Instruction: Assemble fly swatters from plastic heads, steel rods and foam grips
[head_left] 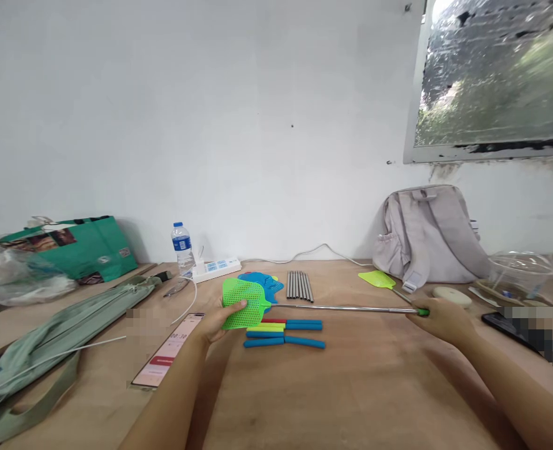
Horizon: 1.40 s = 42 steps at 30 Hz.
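A green fly swatter [244,304] with an extended metal rod stretches sideways above the table between my hands. My left hand [219,320] pinches its perforated head, thumb on top. At the other end, my right hand [438,319] is wrapped round the green handle, which is mostly hidden in the fingers. Behind the green head lie blue swatter heads [270,284], partly covered by it. Several metal rods [299,286] lie side by side behind the shaft. In front of it are blue handle tubes [304,342], with yellow tubes [267,327] and a red one among them.
A yellow-green swatter [377,279] lies at the right, near a grey backpack [430,234]. To the left are a phone showing a timer [168,350], a power strip [217,269], a water bottle [182,245] and a green cloth bag [70,325]. A clear plastic container [522,272] stands far right.
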{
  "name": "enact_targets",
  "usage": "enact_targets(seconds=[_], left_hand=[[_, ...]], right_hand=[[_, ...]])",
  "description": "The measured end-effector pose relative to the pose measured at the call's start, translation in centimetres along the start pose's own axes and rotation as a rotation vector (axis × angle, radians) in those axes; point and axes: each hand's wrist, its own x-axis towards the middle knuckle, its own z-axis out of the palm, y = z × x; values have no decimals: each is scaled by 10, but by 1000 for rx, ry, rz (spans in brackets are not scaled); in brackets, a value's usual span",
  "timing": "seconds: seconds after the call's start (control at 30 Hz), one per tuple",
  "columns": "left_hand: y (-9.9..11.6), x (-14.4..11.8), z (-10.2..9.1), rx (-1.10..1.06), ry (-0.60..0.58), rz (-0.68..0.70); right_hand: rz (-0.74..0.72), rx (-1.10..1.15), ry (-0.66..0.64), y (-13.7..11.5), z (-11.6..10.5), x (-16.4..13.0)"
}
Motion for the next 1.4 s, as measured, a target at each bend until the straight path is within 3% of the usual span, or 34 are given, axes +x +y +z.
enact_targets(seconds=[0.33, 0.6, 1.03, 1.27, 1.4], left_hand=[[-5, 2, 6, 45, -12, 111], [-9, 2, 19, 56, -39, 117], [-13, 3, 19, 93, 44, 124], [-18, 3, 29, 81, -48, 125], [-17, 0, 34, 96, -44, 130]], right_hand=[[-27, 16, 11, -5, 1, -1], [-77, 38, 8, -14, 6, 0], [-39, 21, -3, -18, 0, -1], [-79, 52, 0, -42, -6, -6], [-56, 54, 2, -51, -10, -8]])
